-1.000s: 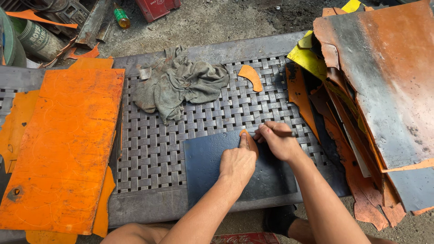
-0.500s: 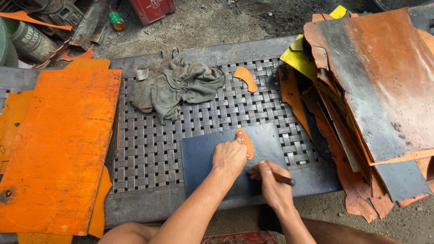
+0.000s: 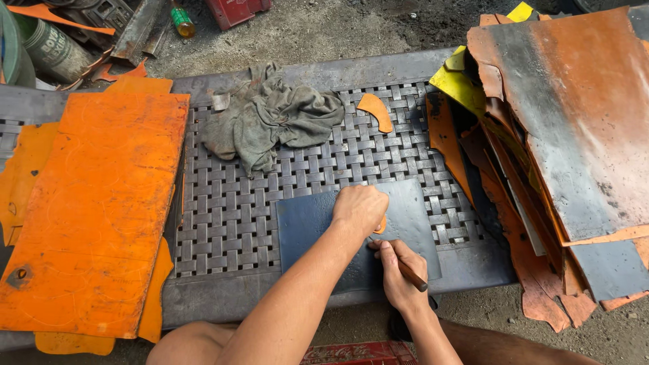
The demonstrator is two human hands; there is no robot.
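Where the frame cuts off at far left, I note a green can (image 3: 47,44) among scrap, only partly visible. Next, a large orange sheet (image 3: 94,209) lies flat over the woven metal surface (image 3: 230,216), with further orange pieces under it, their edges mostly hidden. A crumpled grey rag (image 3: 270,122) sits toward the back of the surface, and a small curved orange offcut (image 3: 376,111) lies just right of it.

Centre: a dark blue-grey sheet (image 3: 307,223) lies flat at the near edge of the surface. My left hand (image 3: 359,209) presses down on it, fingers curled together over a small orange template (image 3: 382,225); only a sliver of that piece shows beside the knuckles, so its shape is hard to make out. Just beside and nearer me, my right hand (image 3: 399,274) has its fingers clamped on a brown-handled tool (image 3: 411,275), its tip hidden against the template edge; I cannot tell what kind of tip it has.

Far right, a stack of orange, yellow and grey sheets (image 3: 574,135) overlaps the surface end and runs out of frame.
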